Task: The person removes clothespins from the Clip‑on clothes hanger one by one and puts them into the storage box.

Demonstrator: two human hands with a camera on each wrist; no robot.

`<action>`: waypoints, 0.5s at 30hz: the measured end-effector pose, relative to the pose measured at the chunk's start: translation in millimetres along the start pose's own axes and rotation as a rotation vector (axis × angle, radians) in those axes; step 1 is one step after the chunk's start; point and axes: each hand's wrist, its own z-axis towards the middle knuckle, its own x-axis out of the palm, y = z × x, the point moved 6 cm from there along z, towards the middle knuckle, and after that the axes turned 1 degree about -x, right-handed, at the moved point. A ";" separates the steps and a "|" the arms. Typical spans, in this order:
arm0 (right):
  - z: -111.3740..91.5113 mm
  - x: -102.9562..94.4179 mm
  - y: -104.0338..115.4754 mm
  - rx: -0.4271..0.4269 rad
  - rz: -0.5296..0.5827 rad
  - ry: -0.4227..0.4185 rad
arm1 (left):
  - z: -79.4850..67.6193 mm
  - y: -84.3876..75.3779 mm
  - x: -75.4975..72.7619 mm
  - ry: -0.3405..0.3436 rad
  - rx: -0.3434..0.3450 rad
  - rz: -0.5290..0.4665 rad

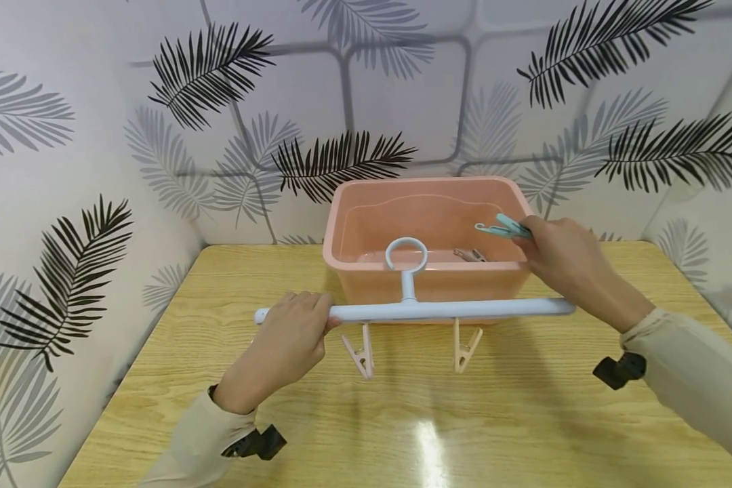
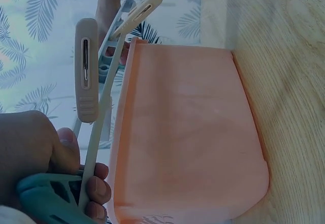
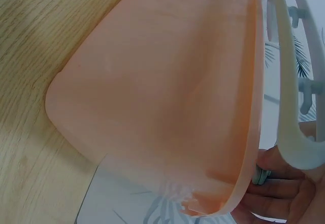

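My left hand [image 1: 293, 335] grips a pale blue clothes hanger [image 1: 439, 310] near its left end, in front of the basin. The hanger's round hook stands upward. A pinkish clothespin [image 1: 361, 356] and a cream clothespin [image 1: 463, 349] hang from its bar. In the left wrist view, a teal clothespin [image 2: 48, 196] shows beside the left fingers. My right hand [image 1: 564, 254] pinches a light teal clothespin [image 1: 501, 227] with a small hook, over the basin's right side. The hanger's right end reaches the right wrist in the head view.
A pink plastic basin [image 1: 372, 288] stands at the back of the wooden table [image 1: 372, 434], close to the wall. Inside lie greyish and pinkish clothespins [image 1: 471, 255]. Leaf-patterned covering [image 1: 402, 102] lines the wall behind.
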 end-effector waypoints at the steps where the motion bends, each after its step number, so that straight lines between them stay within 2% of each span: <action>1: 1.7 1.7 -0.7 0.011 0.002 0.014 | -0.2 0.0 0.0 0.000 0.000 -0.003; 4: 6.4 6.5 -2.3 0.033 0.008 0.045 | -0.5 0.6 0.8 -0.002 0.002 -0.010; 8: 9.6 12.1 -3.1 0.020 0.001 0.065 | -0.7 1.7 1.6 -0.001 -0.001 -0.015; 15: 10.9 16.3 -2.1 -0.034 -0.011 0.039 | -0.7 1.3 1.8 -0.009 0.002 -0.014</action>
